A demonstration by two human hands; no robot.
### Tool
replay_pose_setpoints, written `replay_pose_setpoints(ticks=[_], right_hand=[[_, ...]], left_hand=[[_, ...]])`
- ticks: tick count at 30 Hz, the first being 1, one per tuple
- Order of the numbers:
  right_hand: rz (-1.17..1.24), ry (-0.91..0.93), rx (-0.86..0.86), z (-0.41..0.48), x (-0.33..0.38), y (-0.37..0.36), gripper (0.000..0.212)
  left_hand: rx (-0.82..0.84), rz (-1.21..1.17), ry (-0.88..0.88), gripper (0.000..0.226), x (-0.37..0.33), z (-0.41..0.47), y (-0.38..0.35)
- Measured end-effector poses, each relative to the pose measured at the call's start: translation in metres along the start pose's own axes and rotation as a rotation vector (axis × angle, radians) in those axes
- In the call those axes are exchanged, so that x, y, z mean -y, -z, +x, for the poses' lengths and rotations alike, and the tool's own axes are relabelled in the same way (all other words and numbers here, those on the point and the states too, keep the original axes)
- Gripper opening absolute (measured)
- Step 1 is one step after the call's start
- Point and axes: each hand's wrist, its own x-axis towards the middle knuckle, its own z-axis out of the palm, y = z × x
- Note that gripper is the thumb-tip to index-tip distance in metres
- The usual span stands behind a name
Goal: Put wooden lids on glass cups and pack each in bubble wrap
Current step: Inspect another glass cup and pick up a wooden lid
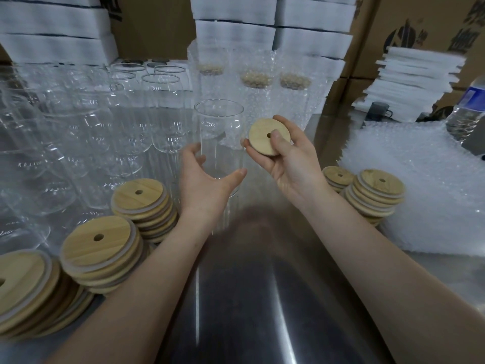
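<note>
Far on your left, three lid stacks sit near the table's front edge. The nearest one touches your left forearm, so that arm has little room to swing left. Behind them stand many empty cups, packed close together.

Your left arm reaches forward with the palm turned up and inward. Your left hand curls round the lower part of the glass cup, fingers at its left side and thumb across the front, so it is holding the cup. The cup stands upright in the middle of the table, and its open rim has no lid on it.

Just to the right of that rim is the wooden lid. It is tilted and not touching the cup. Your right hand pinches it, thumb on top beside the little hole and fingers underneath, palm turned up.

Behind the cup and the lid stand three wrapped cups, near the cup's far side.

Between your two arms the shiny table is bare, with open room to pull back toward you.

Next to your right forearm are more lids, very close. Right of them lies a pile of bubble wrap, and a water bottle stands at the far right edge
</note>
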Motion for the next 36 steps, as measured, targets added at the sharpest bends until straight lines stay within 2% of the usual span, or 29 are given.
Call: replay_pose_setpoints(ticks=[4, 7, 10, 12, 15, 22, 26, 30, 36], right_hand=[[0.026, -0.022, 0.002, 0.001, 0.001, 0.002, 0.028], [0.143, -0.074, 0.019, 0.003, 0.005, 0.002, 0.03], [0.194, -0.104, 0.054, 0.003, 0.007, 0.001, 0.074], [0.172, -0.095, 0.071, 0.001, 0.008, -0.001, 0.089], [0.155, -0.104, 0.077, -0.001, 0.008, -0.001, 0.081], [0.171, -0.152, 0.081, -0.001, 0.009, 0.001, 0.035], [0.214, -0.212, -0.021, -0.001, 0.012, 0.003, 0.055], [0.218, -0.261, -0.039, 0.001, 0.011, 0.005, 0.067], [0.162, -0.259, -0.023, 0.004, 0.007, 0.009, 0.059]], left_hand=[[0.006, 0.011, -0.003, 0.089, 0.0, -0.001, 0.0], [0.009, 0.012, 0.001, 0.089, -0.001, -0.001, 0.0], [0.008, 0.022, 0.001, 0.089, -0.002, -0.001, 0.0], [0.004, 0.028, 0.0, 0.09, -0.001, -0.001, 0.0], [0.004, 0.029, -0.002, 0.091, 0.0, -0.001, 0.0], [0.017, 0.026, -0.025, 0.094, 0.002, -0.001, 0.0], [0.027, 0.019, -0.045, 0.092, 0.002, 0.0, 0.0], [0.033, 0.02, -0.05, 0.091, 0.001, 0.0, 0.0], [0.035, 0.011, -0.051, 0.091, 0.001, 0.0, 0.0]])
